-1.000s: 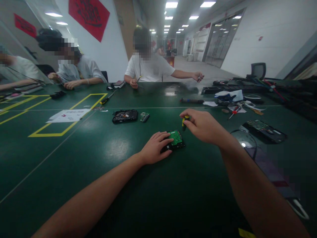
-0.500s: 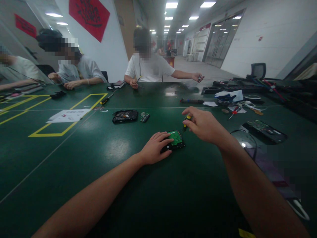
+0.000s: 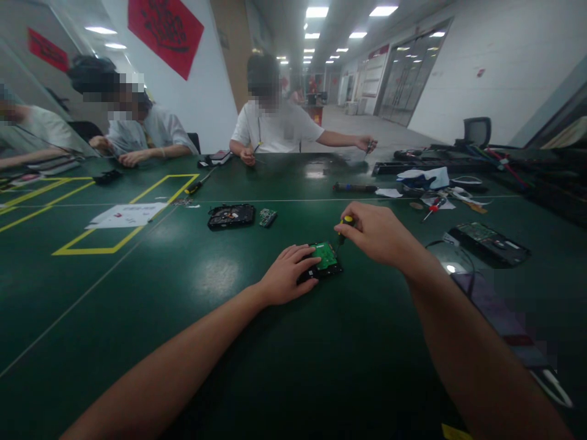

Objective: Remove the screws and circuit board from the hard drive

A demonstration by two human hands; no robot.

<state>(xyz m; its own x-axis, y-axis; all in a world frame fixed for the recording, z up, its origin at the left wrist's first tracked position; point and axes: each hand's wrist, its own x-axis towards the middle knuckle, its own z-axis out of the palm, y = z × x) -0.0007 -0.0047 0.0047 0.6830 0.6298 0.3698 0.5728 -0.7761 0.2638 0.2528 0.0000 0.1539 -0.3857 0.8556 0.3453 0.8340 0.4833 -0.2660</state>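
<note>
Head view: screwdriver set at the far right corner of a held-down hard drive.

A small hard drive (image 3: 321, 265), with its green circuit board (image 3: 325, 253) turned upward, is seen lying flat on the table (image 3: 220, 342) just ahead of centre, and its long axis appears to run from near left to far right. It is pressed down by the left hand (image 3: 287, 280), whose fingers are laid loosely spread over the near left end, with nothing clasped. The right hand (image 3: 376, 235) is placed to the right of the drive and slightly beyond it. Its grip is pinched, thumb against fingertips, round the yellow-and-black handle of a screwdriver (image 3: 346, 221). The tool is held nearly upright with its top leaning a little to the right, so the shaft is directed down and left to the board's far right corner. Whether the tip is seated in a screw cannot be told.
</note>
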